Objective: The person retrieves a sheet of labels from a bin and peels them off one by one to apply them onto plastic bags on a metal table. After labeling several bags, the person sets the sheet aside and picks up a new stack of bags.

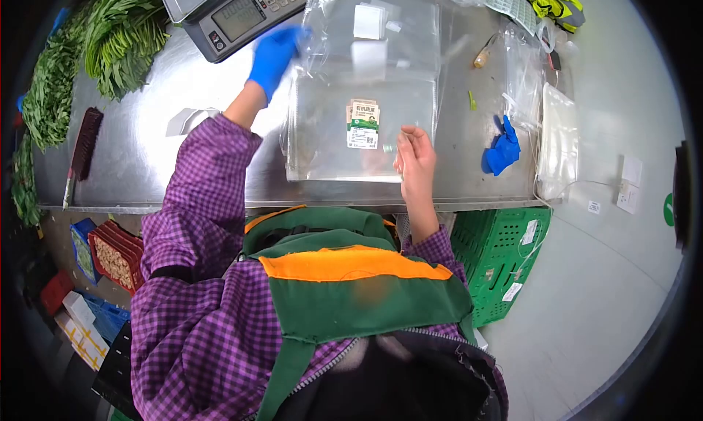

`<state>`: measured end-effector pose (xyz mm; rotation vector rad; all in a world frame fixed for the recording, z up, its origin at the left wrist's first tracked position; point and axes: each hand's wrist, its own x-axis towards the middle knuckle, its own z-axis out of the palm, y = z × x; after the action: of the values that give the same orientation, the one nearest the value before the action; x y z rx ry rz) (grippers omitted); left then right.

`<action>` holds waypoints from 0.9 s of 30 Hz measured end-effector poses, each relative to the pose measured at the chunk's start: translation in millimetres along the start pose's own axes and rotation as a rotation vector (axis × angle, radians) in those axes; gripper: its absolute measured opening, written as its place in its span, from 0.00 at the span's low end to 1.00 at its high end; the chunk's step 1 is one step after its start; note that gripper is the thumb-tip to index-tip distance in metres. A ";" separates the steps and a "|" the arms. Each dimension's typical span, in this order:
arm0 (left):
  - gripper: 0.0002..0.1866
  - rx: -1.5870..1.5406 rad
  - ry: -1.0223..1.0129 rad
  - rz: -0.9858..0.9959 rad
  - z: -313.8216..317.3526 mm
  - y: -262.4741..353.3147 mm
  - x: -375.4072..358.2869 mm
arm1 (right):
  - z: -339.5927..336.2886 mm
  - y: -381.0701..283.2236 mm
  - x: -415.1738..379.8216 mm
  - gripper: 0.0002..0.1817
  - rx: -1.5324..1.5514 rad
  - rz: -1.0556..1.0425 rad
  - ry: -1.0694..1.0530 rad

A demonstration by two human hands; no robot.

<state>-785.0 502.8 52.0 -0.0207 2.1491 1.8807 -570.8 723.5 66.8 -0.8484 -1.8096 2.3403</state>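
A stack of clear plastic bags lies flat on the steel table, with printed green-and-white labels showing in its lower middle. My left hand, in a blue glove, is beside the upper left edge of the bags, just below the scale; motion smears its fingers. My right hand, bare, is over the lower right edge of the bags with its fingers pinched together. Whatever is between them I cannot tell. A small whitish-green piece shows close to those fingertips.
Leafy green bunches lie at the far left, above a dark brush. To the right are a crumpled blue glove and a white plastic packet. Green crates stand below the table's right end; a red basket is at lower left.
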 end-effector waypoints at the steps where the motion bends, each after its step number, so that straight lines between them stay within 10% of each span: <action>1: 0.14 -0.217 0.180 0.136 -6.1 12.7 8.1 | -3.2 9.2 8.7 0.11 -0.001 -0.001 0.004; 6: 0.12 -0.077 0.324 0.569 -5.6 23.5 -20.0 | -11.9 52.4 56.7 0.17 -0.494 -0.093 0.144; 9: 0.15 0.433 -0.363 0.192 16.9 -27.8 -88.9 | -13.2 60.8 65.7 0.17 -0.987 -0.261 0.232; 12: 0.12 0.889 -0.719 0.432 24.6 -78.4 -106.1 | -21.2 56.7 64.3 0.16 -1.101 -0.384 0.272; 17: 0.09 0.551 -0.763 0.012 30.7 -64.1 -81.5 | -3.9 -13.2 21.6 0.17 -0.457 -0.103 0.159; 20: 0.10 0.590 -0.572 0.156 26.7 -38.9 -32.5 | 2.0 -30.9 7.7 0.16 -0.296 -0.162 0.101; 23: 0.13 0.057 0.111 0.274 10.8 40.6 1.6 | 8.2 -17.0 14.6 0.15 -0.273 -0.204 0.074; 27: 0.11 -0.159 0.189 0.479 5.1 45.9 -6.2 | -4.4 47.4 53.6 0.16 -0.623 -0.281 0.146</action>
<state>-787.0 513.6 97.4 0.3236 2.2692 2.3966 -601.1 732.8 2.5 -0.7183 -2.4336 1.5161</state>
